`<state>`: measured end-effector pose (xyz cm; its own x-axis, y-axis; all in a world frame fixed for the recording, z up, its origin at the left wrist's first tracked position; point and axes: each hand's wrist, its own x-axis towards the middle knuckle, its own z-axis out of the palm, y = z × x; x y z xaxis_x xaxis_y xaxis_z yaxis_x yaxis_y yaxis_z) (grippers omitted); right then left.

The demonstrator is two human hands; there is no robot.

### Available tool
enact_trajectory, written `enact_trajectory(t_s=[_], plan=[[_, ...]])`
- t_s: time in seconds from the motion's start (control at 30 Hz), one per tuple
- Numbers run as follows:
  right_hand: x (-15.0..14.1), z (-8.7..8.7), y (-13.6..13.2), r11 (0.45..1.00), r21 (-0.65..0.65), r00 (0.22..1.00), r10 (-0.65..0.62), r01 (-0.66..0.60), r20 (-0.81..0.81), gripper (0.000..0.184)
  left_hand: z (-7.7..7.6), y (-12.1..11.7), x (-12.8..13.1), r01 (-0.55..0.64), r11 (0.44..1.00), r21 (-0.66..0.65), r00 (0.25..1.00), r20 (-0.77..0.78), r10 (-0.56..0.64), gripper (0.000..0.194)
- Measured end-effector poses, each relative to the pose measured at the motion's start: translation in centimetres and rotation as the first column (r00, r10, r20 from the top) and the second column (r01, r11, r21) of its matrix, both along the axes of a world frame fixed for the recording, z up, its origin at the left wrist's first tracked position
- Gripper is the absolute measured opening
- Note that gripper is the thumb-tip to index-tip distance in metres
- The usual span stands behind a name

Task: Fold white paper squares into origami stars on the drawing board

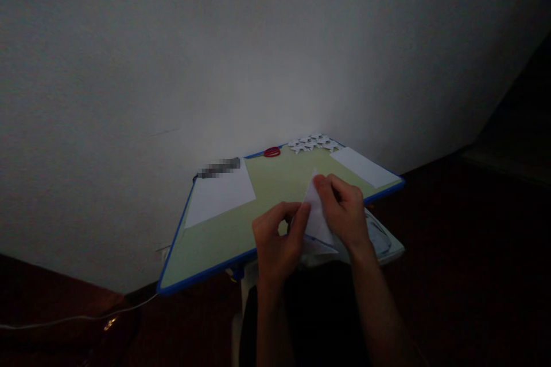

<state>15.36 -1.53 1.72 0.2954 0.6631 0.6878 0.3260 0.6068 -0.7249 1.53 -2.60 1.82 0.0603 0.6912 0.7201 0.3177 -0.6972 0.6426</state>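
Between my two hands is a folded sheet of white paper (317, 218), its narrow point upward, held above the near edge of the table. My left hand (278, 235) pinches its left side between thumb and fingers. Near the top, my right hand (346, 209) grips the right edge with thumb and bent fingers. A lower flap of the paper hangs over the table's blue rim. Part of the sheet is hidden behind my fingers.
The pale green table (206, 258) stands against a grey wall (258, 57). On it lie white sheets at left (221, 195) and right (365, 166), red-handled scissors (271, 152), and several small folded paper pieces (314, 142). A white cable (86, 317) runs at lower left.
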Motion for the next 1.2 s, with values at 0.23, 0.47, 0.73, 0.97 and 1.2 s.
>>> enact_trajectory(t_s=[0.23, 0.47, 0.73, 0.97, 1.2], plan=[[-0.3, -0.2, -0.1, 0.995, 0.07, 0.997, -0.069, 0.07, -0.029, 0.045, 0.0, -0.1, 0.1, 0.001, 1.0, -0.004, 1.0, 0.015, -0.001, 0.018], [1.4, -0.8, 0.2, 0.96, 0.031, 0.959, 0.275, -0.278, 0.072, 0.052, -0.3, 0.0, 0.0, -0.123, 0.992, -0.029, 0.979, 0.16, 0.126, 0.016], [1.7, -1.3, 0.3, 0.922, -0.179, 0.925, 0.366, -0.344, 0.102, 0.04, -0.6, 0.2, 0.1, -0.246, 0.968, -0.056, 0.936, 0.246, 0.252, 0.018], [1.6, -1.4, 0.5, 0.917, -0.203, 0.922, 0.371, -0.344, 0.113, 0.04, -0.8, 0.3, 0.0, -0.273, 0.961, -0.037, 0.93, 0.244, 0.274, 0.015], [1.5, -1.4, 0.5, 0.91, -0.201, 0.911, 0.391, -0.363, 0.129, 0.039, -0.4, -0.1, 0.0, -0.26, 0.964, -0.064, 0.921, 0.282, 0.267, 0.017]])
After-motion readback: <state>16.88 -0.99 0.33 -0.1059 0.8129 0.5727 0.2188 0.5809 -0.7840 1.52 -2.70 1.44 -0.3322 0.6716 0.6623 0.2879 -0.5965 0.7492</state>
